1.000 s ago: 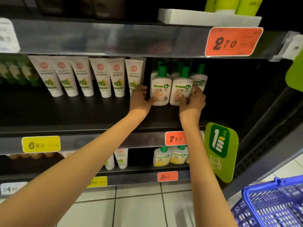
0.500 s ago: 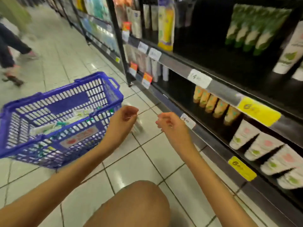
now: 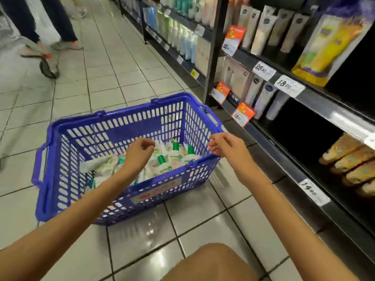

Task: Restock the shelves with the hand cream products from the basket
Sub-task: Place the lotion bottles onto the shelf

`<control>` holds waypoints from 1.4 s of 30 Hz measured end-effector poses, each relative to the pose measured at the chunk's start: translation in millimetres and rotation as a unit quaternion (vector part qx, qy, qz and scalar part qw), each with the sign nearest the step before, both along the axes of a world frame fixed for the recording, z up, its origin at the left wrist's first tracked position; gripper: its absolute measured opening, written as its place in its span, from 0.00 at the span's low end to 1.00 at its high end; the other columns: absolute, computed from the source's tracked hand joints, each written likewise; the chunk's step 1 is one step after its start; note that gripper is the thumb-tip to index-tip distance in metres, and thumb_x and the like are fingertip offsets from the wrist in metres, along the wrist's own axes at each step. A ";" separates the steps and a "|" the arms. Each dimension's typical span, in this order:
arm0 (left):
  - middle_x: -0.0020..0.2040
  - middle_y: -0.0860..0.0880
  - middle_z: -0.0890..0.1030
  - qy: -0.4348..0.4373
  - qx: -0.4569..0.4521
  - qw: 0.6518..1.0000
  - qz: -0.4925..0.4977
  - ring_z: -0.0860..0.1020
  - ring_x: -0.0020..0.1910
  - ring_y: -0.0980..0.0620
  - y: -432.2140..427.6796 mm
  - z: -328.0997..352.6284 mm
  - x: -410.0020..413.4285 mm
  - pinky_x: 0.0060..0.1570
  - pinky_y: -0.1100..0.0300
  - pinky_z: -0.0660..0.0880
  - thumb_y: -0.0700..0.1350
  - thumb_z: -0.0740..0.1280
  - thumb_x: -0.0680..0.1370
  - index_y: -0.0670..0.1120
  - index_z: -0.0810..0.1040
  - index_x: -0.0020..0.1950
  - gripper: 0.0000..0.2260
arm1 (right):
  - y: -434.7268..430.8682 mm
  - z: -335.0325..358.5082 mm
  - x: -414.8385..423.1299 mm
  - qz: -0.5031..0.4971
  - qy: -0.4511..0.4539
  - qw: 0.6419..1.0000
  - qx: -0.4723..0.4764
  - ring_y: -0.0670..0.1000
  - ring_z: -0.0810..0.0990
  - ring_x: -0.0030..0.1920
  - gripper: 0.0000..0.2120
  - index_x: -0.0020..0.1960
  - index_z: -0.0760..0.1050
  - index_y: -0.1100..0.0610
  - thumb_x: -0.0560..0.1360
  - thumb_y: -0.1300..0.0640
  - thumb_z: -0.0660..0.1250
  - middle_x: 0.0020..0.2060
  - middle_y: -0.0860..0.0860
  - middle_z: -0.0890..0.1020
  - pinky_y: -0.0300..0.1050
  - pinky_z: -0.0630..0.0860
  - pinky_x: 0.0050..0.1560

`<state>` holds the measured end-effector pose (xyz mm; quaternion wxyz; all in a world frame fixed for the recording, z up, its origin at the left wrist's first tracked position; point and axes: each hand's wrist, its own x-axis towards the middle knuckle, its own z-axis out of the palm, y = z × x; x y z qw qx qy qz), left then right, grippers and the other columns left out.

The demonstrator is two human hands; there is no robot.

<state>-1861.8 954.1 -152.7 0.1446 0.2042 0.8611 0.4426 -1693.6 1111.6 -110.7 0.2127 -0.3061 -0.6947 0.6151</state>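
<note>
Hands have moved fwd past the bare knee (image 3: 211, 262) since 0.5 s ago. Left hand (image 3: 140, 151) now hangs inside the blue basket (image 3: 142, 108), right hand (image 3: 225, 148) above its near-right rim corner. Both are loosely curled, empty, apart. Green-capped hand cream bottles (image 3: 174, 153) lie in the basket just beyond the left fingertips. Shelves (image 3: 316, 100) stand close on the right. Tile floor (image 3: 121, 74) opens left & ahead, w/ a passer-by's legs (image 3: 50, 23) far off.

A blue basket (image 3: 125, 116) stands on the tiled floor (image 3: 113, 78) beside the shelves (image 3: 316, 102). The left grip (image 3: 140, 151) hovers over its green-capped bottles (image 3: 174, 153), the right grip (image 3: 225, 147) over its right rim, both loosely curled.
</note>
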 end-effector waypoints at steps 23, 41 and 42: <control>0.62 0.35 0.73 -0.232 -0.144 0.962 -0.017 0.71 0.62 0.38 56.6 -98.0 -38.7 0.60 0.52 0.70 0.42 0.70 0.73 0.34 0.67 0.63 0.24 | 48.4 -96.9 -138.3 0.089 -0.486 0.870 0.004 0.57 0.75 0.57 0.13 0.58 0.71 0.65 0.76 0.60 0.64 0.56 0.61 0.74 0.47 0.73 0.56; 0.46 0.54 0.75 -0.187 0.154 0.967 -0.076 0.71 0.31 0.79 25.1 12.3 -13.5 0.37 0.86 0.64 0.48 0.57 0.80 0.46 0.74 0.58 0.11 | 10.8 -27.3 -96.4 -0.010 -0.161 0.986 -0.044 0.37 0.79 0.35 0.15 0.58 0.71 0.62 0.72 0.65 0.68 0.39 0.50 0.82 0.30 0.75 0.37; 0.45 0.52 0.77 -0.165 0.149 0.970 -0.098 0.74 0.32 0.76 30.9 21.6 0.0 0.35 0.84 0.65 0.49 0.57 0.80 0.49 0.75 0.53 0.09 | 11.0 -10.4 -76.4 -0.025 -0.108 0.991 -0.077 0.36 0.77 0.30 0.13 0.55 0.71 0.58 0.73 0.65 0.68 0.34 0.46 0.81 0.29 0.73 0.33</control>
